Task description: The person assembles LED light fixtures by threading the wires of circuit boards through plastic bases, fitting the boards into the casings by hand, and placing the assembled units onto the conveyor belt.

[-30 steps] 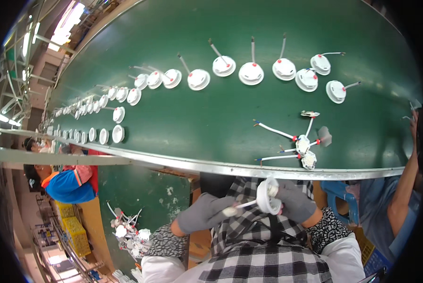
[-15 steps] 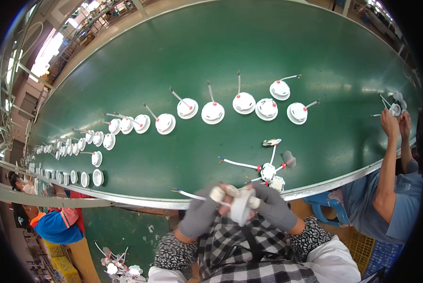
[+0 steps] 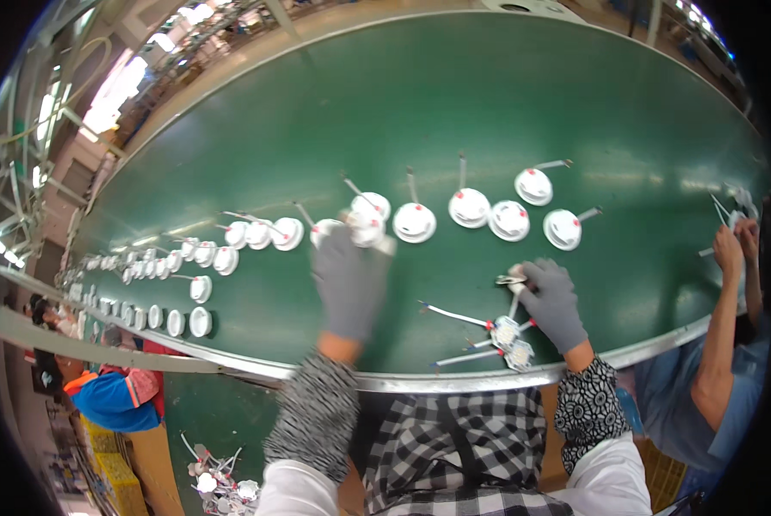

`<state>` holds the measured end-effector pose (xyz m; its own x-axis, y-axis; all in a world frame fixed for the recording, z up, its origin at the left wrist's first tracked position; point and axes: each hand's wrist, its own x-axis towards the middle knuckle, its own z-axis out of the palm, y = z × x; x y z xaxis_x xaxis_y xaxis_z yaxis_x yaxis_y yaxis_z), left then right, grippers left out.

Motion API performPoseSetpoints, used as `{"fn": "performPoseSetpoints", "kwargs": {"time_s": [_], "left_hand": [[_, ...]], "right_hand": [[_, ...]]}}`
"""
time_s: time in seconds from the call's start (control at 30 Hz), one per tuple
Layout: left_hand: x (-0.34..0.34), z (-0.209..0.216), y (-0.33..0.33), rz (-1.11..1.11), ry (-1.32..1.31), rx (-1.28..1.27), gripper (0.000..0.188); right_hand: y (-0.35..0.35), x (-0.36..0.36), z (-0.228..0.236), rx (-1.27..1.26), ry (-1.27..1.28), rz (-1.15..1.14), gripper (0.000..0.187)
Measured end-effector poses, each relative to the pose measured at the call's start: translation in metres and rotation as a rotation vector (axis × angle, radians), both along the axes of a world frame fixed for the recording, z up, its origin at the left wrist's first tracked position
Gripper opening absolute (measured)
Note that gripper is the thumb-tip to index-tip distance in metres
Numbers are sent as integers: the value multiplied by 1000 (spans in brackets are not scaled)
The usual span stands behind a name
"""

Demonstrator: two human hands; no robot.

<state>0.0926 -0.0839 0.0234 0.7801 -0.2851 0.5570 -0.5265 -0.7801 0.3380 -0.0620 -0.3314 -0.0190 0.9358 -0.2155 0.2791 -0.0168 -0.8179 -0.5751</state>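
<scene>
Careful handling seemingly called for the left hand (image 3: 351,279), blurred but pinching a white round lamp housing (image 3: 367,230) at the row of corded lamps (image 3: 415,223), to stay level, while the right hand (image 3: 550,299) (thumb against fingers) pinched a small wired module (image 3: 507,279) without tugging.

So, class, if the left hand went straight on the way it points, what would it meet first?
Probably the white lamp just beyond the held lamp in the left hand, though depth is unclear.
</scene>
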Motion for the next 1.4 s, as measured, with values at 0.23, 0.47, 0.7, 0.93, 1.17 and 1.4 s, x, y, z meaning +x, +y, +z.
{"fn": "performPoseSetpoints", "kwargs": {"time_s": [0.23, 0.47, 0.7, 0.93, 1.17, 1.4], "left_hand": [[-155, -56, -77, -666, 217, 62, 46], [-110, -82, -24, -534, 59, 252, 33], [-24, -49, 131, -190, 6, 402, 27], [-27, 1, 25, -280, -13, 109, 56], [-3, -62, -10, -243, 382, -216, 45], [7, -79, 23, 49, 24, -41, 33]], "right_hand": [[12, 6, -21, 469, -107, -344, 14], [18, -6, -8, 951, -582, -490, 14], [9, -11, -11, 829, -701, -505, 13], [35, 6, -21, 929, -681, -475, 13], [22, -9, -31, 964, -688, -515, 16], [30, -5, -14, 914, -623, -474, 16]]}}
